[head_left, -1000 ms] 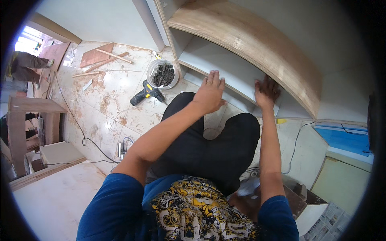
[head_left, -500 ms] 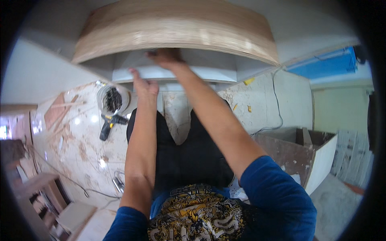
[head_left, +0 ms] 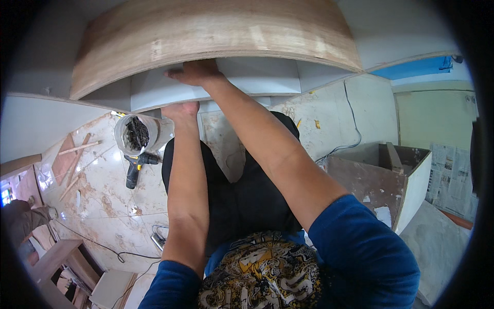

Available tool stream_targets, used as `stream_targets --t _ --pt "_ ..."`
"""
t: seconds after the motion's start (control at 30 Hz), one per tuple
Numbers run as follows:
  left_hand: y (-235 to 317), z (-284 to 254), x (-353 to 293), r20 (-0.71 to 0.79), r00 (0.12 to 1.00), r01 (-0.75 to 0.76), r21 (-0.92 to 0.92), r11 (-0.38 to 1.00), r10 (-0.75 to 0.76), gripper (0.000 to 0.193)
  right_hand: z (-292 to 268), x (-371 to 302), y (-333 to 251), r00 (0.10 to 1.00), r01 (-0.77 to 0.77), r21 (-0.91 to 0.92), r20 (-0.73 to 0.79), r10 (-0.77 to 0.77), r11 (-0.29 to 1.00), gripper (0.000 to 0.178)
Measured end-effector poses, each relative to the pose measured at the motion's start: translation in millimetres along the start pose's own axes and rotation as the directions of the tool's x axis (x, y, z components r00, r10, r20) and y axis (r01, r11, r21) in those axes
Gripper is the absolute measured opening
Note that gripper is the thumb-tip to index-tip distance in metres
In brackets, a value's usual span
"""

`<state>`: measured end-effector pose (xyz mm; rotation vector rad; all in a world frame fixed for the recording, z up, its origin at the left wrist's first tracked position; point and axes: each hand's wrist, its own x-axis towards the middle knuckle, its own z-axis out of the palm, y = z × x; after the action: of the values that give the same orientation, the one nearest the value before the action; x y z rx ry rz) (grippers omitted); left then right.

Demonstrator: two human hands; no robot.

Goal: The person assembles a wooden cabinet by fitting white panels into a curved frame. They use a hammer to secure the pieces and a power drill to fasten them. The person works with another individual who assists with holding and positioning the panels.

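Observation:
In front of me is a wooden cabinet with a bare plywood panel (head_left: 216, 31) above a white-lined compartment (head_left: 257, 77). My right hand (head_left: 198, 72) reaches into the compartment below the panel's lower edge. Its thumb sticks out to the left, apart from the hand; the panel hides part of the other fingers, and no object shows in it. Lower down, my left hand (head_left: 181, 110) is under the compartment's front bottom edge (head_left: 216, 98). That edge hides its fingers.
On the dusty tiled floor to the left stand a bucket of dark pieces (head_left: 135, 135) and a cordless drill (head_left: 138, 167). Wood strips (head_left: 77, 159) lie farther left. An open wooden box (head_left: 370, 180) is at right, near a cable (head_left: 355, 123). Another person's arm (head_left: 36, 219) shows far left.
My left hand has slid under the compartment's bottom edge, its thumb now out of sight. My right hand has shifted slightly left inside, and the view has moved a little.

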<state>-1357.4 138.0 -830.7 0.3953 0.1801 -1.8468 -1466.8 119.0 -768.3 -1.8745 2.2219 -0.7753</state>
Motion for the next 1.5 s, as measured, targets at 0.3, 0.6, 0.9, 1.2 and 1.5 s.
stream_targets --t 0.3,0.6,0.9,1.2,1.5 --pt "-8 3 2 -0.009 1.000 -0.019 -0.019 1.000 0.019 0.049 -7 0 0 0.997 -0.025 0.028 0.075 0.023 0.999 0.085" --pt "-1 -14 10 -0.030 0.999 -0.042 0.064 0.997 0.044 0.049 -1 10 -10 0.981 -0.012 -0.109 0.191 0.033 0.994 0.089" --pt "-21 25 -75 -0.211 0.963 0.219 0.249 0.943 -0.168 0.094 -11 8 -2 0.997 0.073 -0.208 0.040 -0.066 0.975 0.086" --pt "-20 36 -95 -0.329 0.934 0.304 0.514 0.802 -0.143 0.077 -51 23 6 0.889 -0.086 0.079 0.456 0.040 0.993 0.070" --pt "-22 32 -82 -0.301 0.948 0.162 0.738 0.655 0.104 0.040 -72 -1 86 0.988 0.093 -0.132 0.134 -0.076 0.987 0.052"
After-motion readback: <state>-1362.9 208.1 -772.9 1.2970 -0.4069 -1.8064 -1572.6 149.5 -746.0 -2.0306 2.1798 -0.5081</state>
